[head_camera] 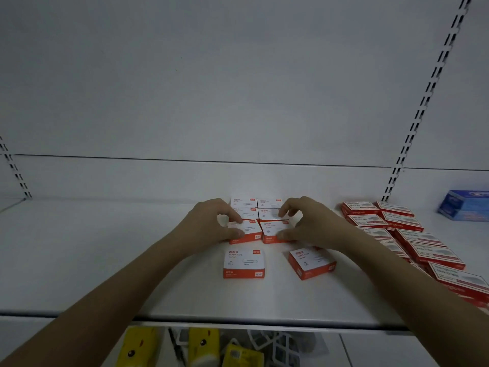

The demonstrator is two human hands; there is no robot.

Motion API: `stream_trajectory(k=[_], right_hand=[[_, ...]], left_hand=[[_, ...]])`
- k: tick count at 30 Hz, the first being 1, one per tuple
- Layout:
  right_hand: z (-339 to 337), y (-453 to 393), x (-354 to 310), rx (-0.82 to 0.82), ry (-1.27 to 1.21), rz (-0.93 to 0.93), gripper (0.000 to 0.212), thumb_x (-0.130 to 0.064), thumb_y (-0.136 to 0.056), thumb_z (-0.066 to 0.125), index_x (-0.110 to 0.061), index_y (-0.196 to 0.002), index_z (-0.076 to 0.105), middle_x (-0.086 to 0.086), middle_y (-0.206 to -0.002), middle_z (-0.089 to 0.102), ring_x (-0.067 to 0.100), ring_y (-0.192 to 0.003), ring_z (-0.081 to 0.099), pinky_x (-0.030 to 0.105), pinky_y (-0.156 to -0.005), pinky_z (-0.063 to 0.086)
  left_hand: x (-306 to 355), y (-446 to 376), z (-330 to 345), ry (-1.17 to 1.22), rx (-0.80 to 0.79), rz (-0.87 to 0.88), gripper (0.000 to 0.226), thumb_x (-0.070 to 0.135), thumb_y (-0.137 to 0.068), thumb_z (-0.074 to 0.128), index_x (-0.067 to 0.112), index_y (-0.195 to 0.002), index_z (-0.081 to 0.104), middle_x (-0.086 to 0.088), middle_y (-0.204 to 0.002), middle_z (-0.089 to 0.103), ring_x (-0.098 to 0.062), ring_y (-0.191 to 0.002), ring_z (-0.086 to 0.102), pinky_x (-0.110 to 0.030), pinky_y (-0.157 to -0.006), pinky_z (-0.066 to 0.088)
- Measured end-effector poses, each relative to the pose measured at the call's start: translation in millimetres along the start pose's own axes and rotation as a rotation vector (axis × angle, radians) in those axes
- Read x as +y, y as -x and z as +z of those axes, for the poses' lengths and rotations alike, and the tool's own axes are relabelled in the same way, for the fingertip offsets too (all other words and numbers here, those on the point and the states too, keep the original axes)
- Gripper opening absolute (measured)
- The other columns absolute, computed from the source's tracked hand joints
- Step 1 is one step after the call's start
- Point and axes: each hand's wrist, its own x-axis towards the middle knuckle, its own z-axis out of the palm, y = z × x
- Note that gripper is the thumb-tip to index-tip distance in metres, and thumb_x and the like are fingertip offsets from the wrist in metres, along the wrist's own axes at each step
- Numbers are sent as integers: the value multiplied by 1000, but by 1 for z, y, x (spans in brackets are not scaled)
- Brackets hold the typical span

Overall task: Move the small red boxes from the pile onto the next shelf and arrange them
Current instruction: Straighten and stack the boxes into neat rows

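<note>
Small red boxes (258, 221): light, stiff card, on the white shelf (105, 260).
Your left hand (209, 223) and right hand (309, 223) each pinch a near box in the grid; take the two loose boxes (244, 263) by their short sides.

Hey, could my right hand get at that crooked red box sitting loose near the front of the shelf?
Probably yes. The crooked red box lies just below your right hand, beside the wrist, with nothing on top of it. That hand is on another box now and would have to let go.
</note>
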Motion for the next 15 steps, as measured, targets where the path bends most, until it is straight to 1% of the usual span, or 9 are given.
stream_trajectory(k=[1,3,6,8,11,15], right_hand=[[0,1,0,-11,34,-22,37,-36,-81,74,-33,-113,56,-5,-123,49,14,-95,59,15,-64,49],[1,2,1,-10,89,-56,34,-32,-82,74,-33,-112,58,-5,-123,49,11,-96,57,10,-64,45],[5,1,2,17,113,-74,29,-29,-84,73,-31,-111,61,-6,-120,51,8,-92,55,8,-60,38],[6,0,1,30,118,-81,28,-29,-84,73,-30,-110,61,-6,-118,52,7,-91,54,9,-60,37],[7,-2,0,45,109,-76,28,-29,-83,73,-29,-109,61,-8,-112,50,7,-87,53,9,-60,36],[10,-2,2,80,112,-74,32,-29,-82,74,-27,-111,62,-6,-114,52,6,-85,53,9,-61,37]], left_hand=[[-2,1,0,-18,-9,25,31,32,-76,79,26,-105,70,13,-111,57,-7,-84,57,-10,-65,42],[-6,2,0,-24,-29,64,30,28,-76,79,25,-104,71,14,-111,58,-4,-78,59,-9,-63,44],[-12,-1,0,-39,-42,110,28,23,-79,77,24,-106,72,14,-109,60,-4,-80,62,-10,-70,50],[-15,-3,1,-33,-39,132,28,21,-79,76,24,-107,72,12,-111,62,-4,-81,62,-13,-74,52],[-19,-5,1,-9,-41,152,28,19,-79,76,23,-106,73,10,-112,64,-4,-83,62,-15,-77,52],[-21,-5,2,-13,-28,167,27,20,-79,76,24,-105,73,10,-112,64,-4,-82,60,-11,-73,49]])
